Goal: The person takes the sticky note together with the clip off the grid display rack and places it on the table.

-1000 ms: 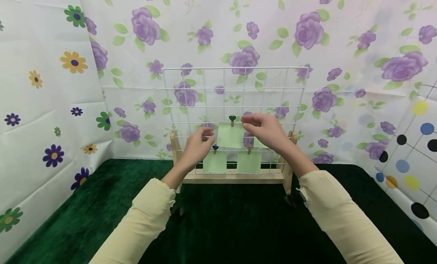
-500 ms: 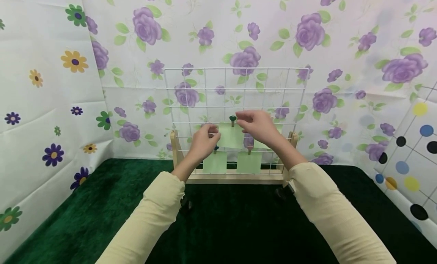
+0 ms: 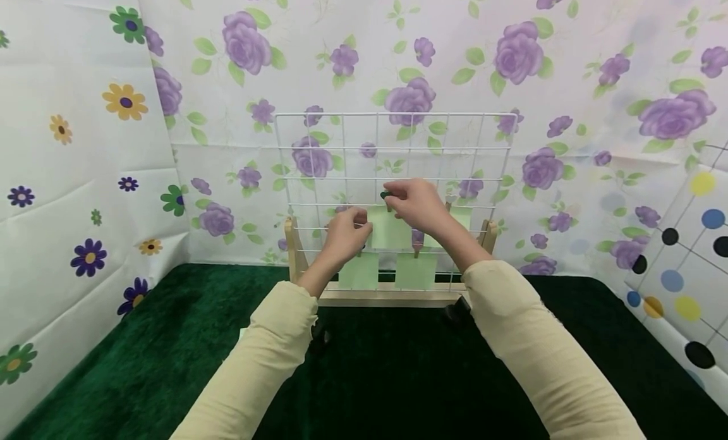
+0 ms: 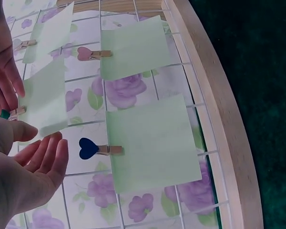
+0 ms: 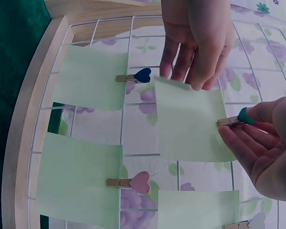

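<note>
In the head view, a pale green paper square (image 3: 387, 230) hangs on the white wire grid (image 3: 318, 114). A small wooden clothespin (image 5: 227, 122) with a green heart sits at its top edge. My right hand (image 3: 419, 206) pinches this clothespin, thumb on the heart and fingers beneath, as the right wrist view shows. My left hand (image 3: 344, 236) holds the square's left edge, thumb in front and fingers behind, in the left wrist view. Below hang two more squares, clipped by a blue-heart clothespin (image 4: 88, 149) and a pink-heart clothespin (image 5: 139, 183).
Another green square (image 3: 461, 219) hangs to the right, partly behind my right hand, with a white-heart clothespin (image 5: 257, 221). The grid stands in a wooden base (image 3: 392, 299) on a dark green cloth (image 3: 387, 370). A floral sheet (image 3: 341, 23) covers the back.
My right hand has moved left and slightly up onto the green-heart clothespin. My left hand has moved right to the square's left edge, and its fingers have closed on it.
</note>
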The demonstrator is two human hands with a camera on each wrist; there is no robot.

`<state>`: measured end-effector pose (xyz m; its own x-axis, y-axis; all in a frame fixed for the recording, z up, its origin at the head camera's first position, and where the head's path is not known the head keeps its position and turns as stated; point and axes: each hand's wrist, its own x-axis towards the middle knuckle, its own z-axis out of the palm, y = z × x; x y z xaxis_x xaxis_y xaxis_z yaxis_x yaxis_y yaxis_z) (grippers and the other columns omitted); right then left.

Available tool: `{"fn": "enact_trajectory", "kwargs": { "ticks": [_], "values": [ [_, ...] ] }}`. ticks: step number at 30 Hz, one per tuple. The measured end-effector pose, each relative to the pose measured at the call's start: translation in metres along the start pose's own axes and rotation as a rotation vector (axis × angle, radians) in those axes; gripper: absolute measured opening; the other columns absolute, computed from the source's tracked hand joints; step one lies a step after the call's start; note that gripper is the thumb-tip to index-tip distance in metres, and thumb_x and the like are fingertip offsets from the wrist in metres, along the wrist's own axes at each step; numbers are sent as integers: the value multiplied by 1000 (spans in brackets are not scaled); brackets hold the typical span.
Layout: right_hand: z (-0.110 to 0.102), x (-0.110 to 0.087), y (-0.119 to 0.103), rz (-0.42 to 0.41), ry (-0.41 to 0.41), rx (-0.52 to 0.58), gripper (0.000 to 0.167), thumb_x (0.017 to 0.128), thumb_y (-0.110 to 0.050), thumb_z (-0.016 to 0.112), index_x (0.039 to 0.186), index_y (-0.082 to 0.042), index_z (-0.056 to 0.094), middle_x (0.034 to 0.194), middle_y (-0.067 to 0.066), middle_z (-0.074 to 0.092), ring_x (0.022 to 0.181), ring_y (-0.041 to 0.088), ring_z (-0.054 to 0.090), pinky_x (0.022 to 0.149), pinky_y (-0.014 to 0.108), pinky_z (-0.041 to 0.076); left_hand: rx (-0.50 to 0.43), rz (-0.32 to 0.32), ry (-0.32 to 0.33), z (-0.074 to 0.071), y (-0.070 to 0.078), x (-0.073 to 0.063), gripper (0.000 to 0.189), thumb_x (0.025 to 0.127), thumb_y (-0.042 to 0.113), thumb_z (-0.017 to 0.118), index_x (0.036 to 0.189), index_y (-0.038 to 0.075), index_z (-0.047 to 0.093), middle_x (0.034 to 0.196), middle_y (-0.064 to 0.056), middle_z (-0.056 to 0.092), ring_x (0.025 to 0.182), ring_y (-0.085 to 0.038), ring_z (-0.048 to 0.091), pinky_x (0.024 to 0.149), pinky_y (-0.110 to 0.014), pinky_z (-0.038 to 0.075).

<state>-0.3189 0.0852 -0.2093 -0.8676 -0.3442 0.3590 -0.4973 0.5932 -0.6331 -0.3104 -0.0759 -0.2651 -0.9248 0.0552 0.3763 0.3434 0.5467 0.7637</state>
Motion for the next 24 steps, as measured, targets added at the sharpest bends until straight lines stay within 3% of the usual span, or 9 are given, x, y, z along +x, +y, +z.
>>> {"fn": "enact_trajectory", "kwargs": {
  "ticks": [6,15,24],
  "values": [
    [-1,5,-2,12,4,-78,33,98,-13,57,127,1,61,121,15,64,85,26,70,72,34,55,-31,-41,31,2,4,-1,32,92,6,57,122,-5,58,112,-18,63,104,-30,61,85,-39,50],
    [-2,8,-2,-26,32,-141,26,95,-13,63,116,1,68,105,15,70,76,25,70,69,34,55,-41,-57,91,7,7,0,24,92,6,56,114,-5,61,107,-17,64,100,-29,62,84,-39,48],
    [0,9,4,-66,71,-148,20,93,-10,65,108,1,72,100,14,71,74,23,69,67,33,55,-41,-42,126,8,6,1,19,93,8,57,106,-4,63,100,-16,66,96,-28,62,83,-39,48]
  ]
}}
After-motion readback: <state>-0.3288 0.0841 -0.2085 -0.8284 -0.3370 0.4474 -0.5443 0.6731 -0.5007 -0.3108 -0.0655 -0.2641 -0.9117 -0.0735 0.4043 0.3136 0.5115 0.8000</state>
